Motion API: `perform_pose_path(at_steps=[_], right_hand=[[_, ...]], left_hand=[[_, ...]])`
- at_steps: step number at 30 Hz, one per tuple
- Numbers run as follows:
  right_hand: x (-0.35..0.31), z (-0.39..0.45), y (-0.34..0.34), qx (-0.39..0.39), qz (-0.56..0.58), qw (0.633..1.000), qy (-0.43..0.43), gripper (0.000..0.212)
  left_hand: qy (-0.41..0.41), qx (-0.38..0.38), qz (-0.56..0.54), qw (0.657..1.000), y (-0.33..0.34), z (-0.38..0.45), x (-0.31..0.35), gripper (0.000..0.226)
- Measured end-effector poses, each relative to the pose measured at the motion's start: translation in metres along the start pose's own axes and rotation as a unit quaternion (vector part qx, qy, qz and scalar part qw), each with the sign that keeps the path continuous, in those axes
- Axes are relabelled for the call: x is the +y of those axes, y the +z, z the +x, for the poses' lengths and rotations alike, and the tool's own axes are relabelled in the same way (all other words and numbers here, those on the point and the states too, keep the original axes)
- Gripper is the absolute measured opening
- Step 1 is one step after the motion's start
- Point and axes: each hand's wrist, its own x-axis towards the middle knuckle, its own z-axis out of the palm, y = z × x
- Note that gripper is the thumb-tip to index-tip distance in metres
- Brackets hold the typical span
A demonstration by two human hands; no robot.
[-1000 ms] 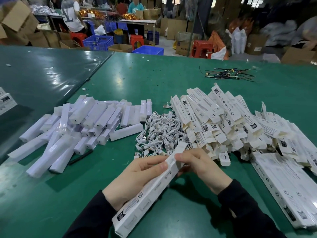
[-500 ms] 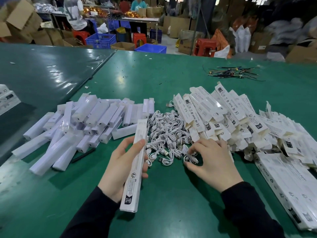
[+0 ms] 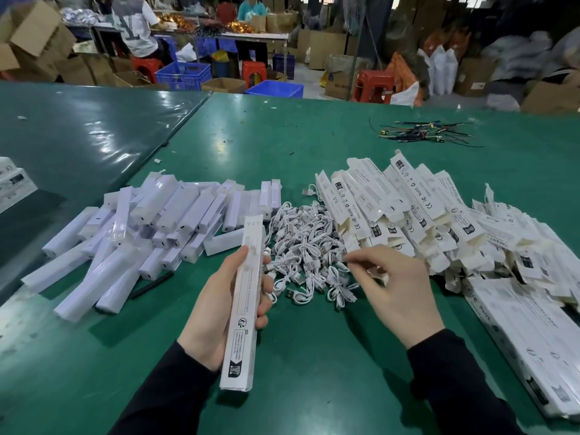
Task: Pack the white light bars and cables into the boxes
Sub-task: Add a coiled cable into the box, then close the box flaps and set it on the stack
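Observation:
My left hand (image 3: 216, 312) grips a long white printed box (image 3: 243, 302), held upright and pointing away from me. To its right my right hand (image 3: 394, 287) hovers over the heap of coiled white cables (image 3: 306, 249); thumb and forefinger pinch something small and white at the heap's right edge, what it is I cannot tell. A pile of white light bars (image 3: 150, 224) lies on the left. Empty flat boxes (image 3: 405, 208) are heaped on the right.
A row of filled boxes (image 3: 527, 334) lies at the right edge. Loose coloured wires (image 3: 423, 135) lie far back on the green table (image 3: 314, 356). More boxes (image 3: 14, 183) sit at the far left. A black pen (image 3: 152, 284) lies by the bars.
My left hand has turned the box from slanted to upright. My right hand let go of the box end, went to the cable heap and now lifts slightly, pinching.

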Motion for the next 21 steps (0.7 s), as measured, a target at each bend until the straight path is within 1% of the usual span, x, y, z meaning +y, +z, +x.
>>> perform_pose_path(at_steps=[2, 3, 4, 6, 8, 10, 12, 14, 16, 17, 19, 20, 21], right_hand=[[0.001, -0.001, 0.002, -0.097, -0.071, 0.993, -0.002, 0.012], [0.001, -0.002, 0.004, -0.131, -0.105, 0.986, -0.009, 0.011], [0.002, -0.002, 0.006, -0.140, -0.116, 0.983, -0.019, 0.008], [0.000, -0.003, 0.007, -0.108, -0.082, 0.990, -0.027, 0.003], [-0.001, -0.002, 0.006, -0.076, -0.039, 0.996, -0.007, 0.008], [0.001, -0.001, 0.005, -0.088, -0.050, 0.995, -0.004, 0.019], [0.000, -0.001, 0.006, -0.100, -0.047, 0.994, -0.011, 0.019], [-0.002, -0.002, 0.007, -0.064, 0.008, 0.998, -0.009, 0.020], [-0.008, -0.003, 0.007, -0.011, 0.107, 0.994, 0.020, 0.024], [-0.011, -0.003, 0.007, 0.005, 0.174, 0.984, 0.035, 0.026], [-0.019, -0.004, 0.007, 0.002, 0.319, 0.946, 0.061, 0.027], [-0.022, -0.005, 0.008, -0.006, 0.352, 0.933, 0.071, 0.028], [-0.024, -0.006, 0.010, -0.011, 0.350, 0.934, 0.071, 0.028]], left_hand=[[0.000, 0.003, -0.001, 1.000, 0.001, 0.000, 0.000, 0.049], [0.000, 0.004, 0.000, 1.000, 0.001, 0.001, 0.000, 0.048], [0.002, 0.006, 0.002, 1.000, 0.001, 0.001, 0.000, 0.046], [0.009, 0.011, 0.013, 1.000, 0.001, 0.001, 0.000, 0.045], [0.017, 0.017, 0.025, 0.999, 0.002, 0.001, -0.001, 0.048], [0.019, 0.019, 0.037, 0.999, 0.003, 0.001, -0.002, 0.046], [0.018, 0.019, 0.051, 0.998, 0.004, 0.002, -0.003, 0.039], [0.021, 0.022, 0.064, 0.997, 0.005, 0.001, -0.004, 0.037], [0.033, 0.029, 0.079, 0.996, 0.006, 0.001, -0.005, 0.039], [0.041, 0.035, 0.091, 0.994, 0.006, 0.001, -0.005, 0.040], [0.059, 0.046, 0.119, 0.990, 0.006, 0.000, -0.006, 0.040], [0.064, 0.048, 0.130, 0.988, 0.006, -0.001, -0.006, 0.039], [0.065, 0.046, 0.136, 0.987, 0.006, -0.001, -0.007, 0.037]])
